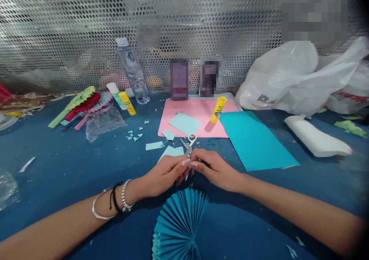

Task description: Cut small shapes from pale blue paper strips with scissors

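My left hand [168, 171] and my right hand [215, 169] meet at the centre, thumbs and fingertips pinched together. Whatever lies between the fingers is too small and hidden to name. Just beyond the fingertips are scissors [192, 139] with white handles and parted blades, partly covered by my hands. Light-blue paper pieces [184, 123] lie beyond my left hand, one of them partly under it. Nearer to me, below both hands, a pleated blue paper fan [180, 221] rests spread on the dark blue table [57, 175].
Pink paper [167, 118] lies behind, with a yellow glue stick [218, 109] standing on it. Blue paper [256, 141] is at right, near a white bag [276, 79]. A bottle [134, 73], more glue and folded fans [83, 104] sit at left.
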A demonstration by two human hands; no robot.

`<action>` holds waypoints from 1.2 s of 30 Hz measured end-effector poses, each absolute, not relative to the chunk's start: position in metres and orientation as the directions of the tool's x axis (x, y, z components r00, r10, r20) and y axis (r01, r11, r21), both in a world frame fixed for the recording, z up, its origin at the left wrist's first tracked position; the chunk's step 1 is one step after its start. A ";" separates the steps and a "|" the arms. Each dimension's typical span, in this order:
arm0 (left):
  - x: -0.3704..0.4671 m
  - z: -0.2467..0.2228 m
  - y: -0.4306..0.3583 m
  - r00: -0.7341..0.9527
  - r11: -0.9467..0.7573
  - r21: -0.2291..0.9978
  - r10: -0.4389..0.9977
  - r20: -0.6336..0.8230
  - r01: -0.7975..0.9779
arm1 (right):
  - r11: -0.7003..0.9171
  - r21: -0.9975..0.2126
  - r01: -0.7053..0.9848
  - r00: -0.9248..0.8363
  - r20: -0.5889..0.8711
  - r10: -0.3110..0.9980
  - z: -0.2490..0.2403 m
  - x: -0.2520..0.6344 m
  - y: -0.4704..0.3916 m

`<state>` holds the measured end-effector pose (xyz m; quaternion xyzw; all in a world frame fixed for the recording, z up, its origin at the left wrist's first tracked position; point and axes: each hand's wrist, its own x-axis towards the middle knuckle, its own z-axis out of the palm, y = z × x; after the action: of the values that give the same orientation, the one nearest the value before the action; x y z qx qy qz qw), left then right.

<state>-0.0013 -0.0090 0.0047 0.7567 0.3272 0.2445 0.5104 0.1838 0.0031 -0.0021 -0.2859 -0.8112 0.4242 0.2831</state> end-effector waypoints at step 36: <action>0.002 0.005 -0.013 0.563 -0.477 0.789 0.800 0.206 0.388 | 0.428 -0.878 0.215 -0.709 0.161 0.686 0.002 0.184 0.003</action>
<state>0.0016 -0.0129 0.0051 0.8092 0.3670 0.2891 0.3562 0.1841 0.0028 0.0018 -0.2801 -0.8045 0.4553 0.2588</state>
